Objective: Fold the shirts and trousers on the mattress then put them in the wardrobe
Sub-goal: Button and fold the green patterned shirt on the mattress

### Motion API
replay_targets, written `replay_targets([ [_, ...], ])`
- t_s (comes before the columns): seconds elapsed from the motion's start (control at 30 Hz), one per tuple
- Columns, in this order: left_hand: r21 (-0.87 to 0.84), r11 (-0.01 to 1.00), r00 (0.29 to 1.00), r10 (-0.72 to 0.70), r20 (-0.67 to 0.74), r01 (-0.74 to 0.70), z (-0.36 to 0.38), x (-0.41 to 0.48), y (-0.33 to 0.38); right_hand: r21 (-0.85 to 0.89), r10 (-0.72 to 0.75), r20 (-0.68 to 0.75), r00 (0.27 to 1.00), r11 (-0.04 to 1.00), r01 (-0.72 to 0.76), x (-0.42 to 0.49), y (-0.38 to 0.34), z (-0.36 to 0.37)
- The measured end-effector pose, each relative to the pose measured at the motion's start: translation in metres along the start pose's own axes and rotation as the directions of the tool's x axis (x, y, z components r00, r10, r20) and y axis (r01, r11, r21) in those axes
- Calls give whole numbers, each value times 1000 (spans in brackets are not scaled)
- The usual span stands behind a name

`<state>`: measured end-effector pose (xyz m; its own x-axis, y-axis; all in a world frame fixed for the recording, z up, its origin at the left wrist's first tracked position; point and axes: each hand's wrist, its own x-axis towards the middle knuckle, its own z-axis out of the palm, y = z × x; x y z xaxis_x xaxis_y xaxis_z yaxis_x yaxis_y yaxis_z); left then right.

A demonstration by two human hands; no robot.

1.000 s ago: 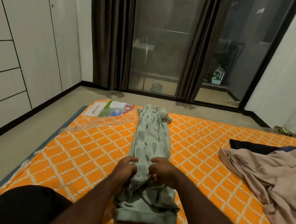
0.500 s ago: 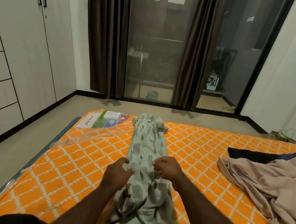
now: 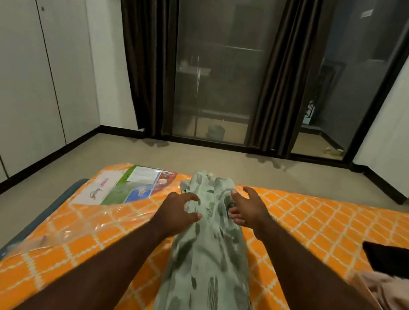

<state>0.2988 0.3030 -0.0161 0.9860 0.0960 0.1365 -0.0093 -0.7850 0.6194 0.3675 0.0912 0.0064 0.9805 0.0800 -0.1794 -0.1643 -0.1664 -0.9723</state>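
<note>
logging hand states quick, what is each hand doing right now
Left hand: open, fingers spread on the green patterned garment.
Right hand: open, fingers spread at the garment's right edge, gripping nothing.

The green garment (image 3: 205,275) runs off the bottom edge, the beige garment (image 3: 394,300) off the right.
</note>
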Motion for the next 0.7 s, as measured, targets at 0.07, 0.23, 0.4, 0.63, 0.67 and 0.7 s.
replay_targets([
  [0.07, -13, 1000, 1000, 0, 24, 1, 12, 22, -3, -62, -14, -42, 999, 998, 11, 28, 5, 8],
  [0.23, -85, 995, 998, -52, 43, 56, 31, 57, -10, -488, -116, -15, 993, 868, 94, 69, 5, 26],
  [0.4, -138, 988, 996, 60, -60, -68, 46, 54, -16, -323, -386, -37, 922, 878, 355, 81, -8, 38],
  [0.63, -38, 971, 971, 236, -46, -238, 44, 45, -27, -74, -181, 82, 980, 980, 187, 98, 12, 27],
  [0.67, -49, 973, 974, 222, -42, -224, 45, 46, -29, -162, -131, 50, 990, 977, 137, 104, 28, 22],
  [0.7, -61, 978, 979, 198, -59, -201, 47, 47, -30, -210, -88, 3, 996, 974, 87, 110, 44, 16],
])
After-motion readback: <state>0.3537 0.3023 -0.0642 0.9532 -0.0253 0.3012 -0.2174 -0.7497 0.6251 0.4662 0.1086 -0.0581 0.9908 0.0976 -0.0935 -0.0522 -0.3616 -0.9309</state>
